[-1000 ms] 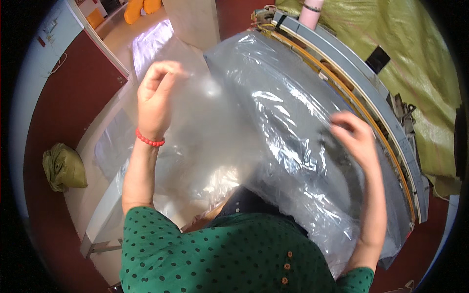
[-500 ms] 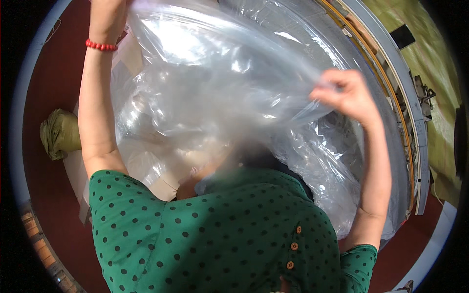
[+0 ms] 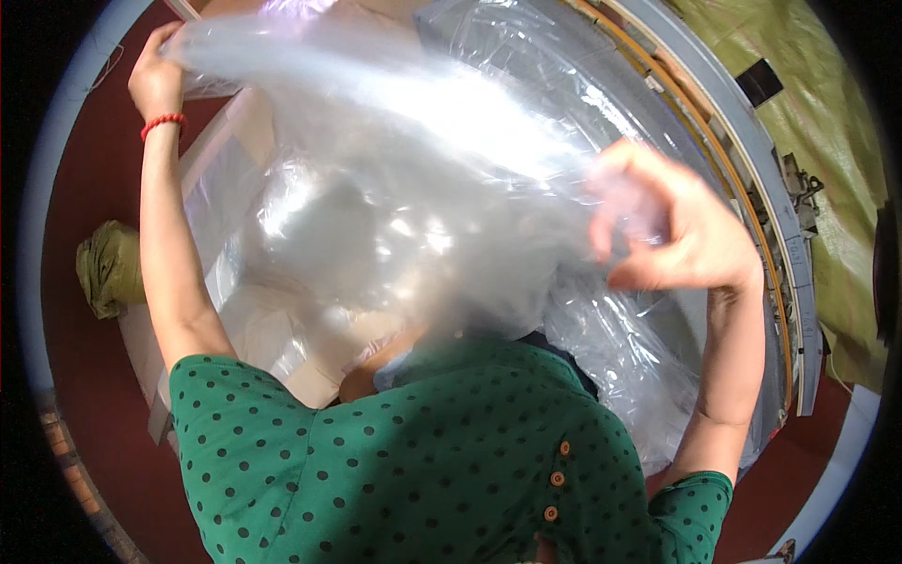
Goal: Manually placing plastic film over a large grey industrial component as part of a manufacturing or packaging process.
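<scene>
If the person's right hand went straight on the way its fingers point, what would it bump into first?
Probably the clear plastic sheet, just left of the right hand; they may already be touching, but blur leaves the depth unclear.

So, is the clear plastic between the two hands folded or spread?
Spread: the clear plastic stretches wide from the left hand toward the right hand.

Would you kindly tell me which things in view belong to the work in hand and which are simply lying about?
Work in hand:
left hand, gripping clear plastic film
right hand, blurred, at the film's other side

Apparently just lying about:
olive bundle, at left
black rectangular object, on the yellow-green sheeting at right
</scene>
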Demonstrator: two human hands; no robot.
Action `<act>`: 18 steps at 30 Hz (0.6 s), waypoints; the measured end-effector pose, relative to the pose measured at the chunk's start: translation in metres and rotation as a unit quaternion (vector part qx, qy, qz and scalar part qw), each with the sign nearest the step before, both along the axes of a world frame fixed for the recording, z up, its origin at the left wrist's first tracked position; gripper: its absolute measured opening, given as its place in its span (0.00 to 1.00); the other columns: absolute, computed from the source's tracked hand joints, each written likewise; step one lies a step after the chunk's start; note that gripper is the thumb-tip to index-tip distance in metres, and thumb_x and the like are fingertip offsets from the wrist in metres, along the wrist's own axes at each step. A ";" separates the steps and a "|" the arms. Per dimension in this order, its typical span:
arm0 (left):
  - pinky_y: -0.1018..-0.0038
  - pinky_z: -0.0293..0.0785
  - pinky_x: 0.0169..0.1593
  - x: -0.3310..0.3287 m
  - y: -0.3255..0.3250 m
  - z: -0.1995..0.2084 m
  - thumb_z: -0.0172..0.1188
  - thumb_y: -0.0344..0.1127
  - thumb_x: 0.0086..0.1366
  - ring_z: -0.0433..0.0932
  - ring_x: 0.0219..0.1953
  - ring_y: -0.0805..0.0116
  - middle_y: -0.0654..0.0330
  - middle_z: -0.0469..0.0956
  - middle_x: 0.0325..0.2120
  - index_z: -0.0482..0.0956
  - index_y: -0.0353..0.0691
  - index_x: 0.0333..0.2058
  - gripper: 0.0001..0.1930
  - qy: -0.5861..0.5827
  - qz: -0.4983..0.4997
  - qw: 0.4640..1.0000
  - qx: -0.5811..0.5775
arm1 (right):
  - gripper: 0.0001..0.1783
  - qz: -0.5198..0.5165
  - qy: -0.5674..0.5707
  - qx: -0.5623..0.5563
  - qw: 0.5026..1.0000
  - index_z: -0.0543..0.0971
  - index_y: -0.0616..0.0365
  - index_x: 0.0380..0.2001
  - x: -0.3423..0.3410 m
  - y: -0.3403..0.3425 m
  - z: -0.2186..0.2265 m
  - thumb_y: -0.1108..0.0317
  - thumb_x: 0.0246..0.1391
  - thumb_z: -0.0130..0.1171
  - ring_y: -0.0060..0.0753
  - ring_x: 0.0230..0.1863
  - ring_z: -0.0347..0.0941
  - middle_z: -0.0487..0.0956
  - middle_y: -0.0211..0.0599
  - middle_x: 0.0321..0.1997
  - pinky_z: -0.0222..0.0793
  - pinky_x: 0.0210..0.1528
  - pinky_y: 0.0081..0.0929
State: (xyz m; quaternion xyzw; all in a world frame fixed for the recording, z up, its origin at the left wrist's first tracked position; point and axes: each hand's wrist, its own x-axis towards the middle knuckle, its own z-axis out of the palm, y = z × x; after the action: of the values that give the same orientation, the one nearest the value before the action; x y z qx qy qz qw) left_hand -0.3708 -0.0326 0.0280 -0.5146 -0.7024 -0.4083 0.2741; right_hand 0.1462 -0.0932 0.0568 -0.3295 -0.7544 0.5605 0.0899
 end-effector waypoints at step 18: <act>0.71 0.61 0.51 -0.128 -0.166 -0.178 0.39 0.39 0.62 0.68 0.47 0.63 0.57 0.69 0.47 0.67 0.40 0.50 0.19 -0.248 0.053 0.923 -0.288 | 0.09 -0.216 -0.438 0.506 0.711 0.77 0.51 0.24 0.222 0.011 -0.087 0.73 0.34 0.52 0.43 0.24 0.73 0.74 0.42 0.17 0.67 0.25 0.38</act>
State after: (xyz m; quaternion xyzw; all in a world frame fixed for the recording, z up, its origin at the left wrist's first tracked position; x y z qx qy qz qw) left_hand -0.4985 -0.1985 -0.1502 -0.4153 -0.8616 -0.2880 -0.0478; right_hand 0.3681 -0.0821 -0.0305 -0.5975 -0.7880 -0.1473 0.0211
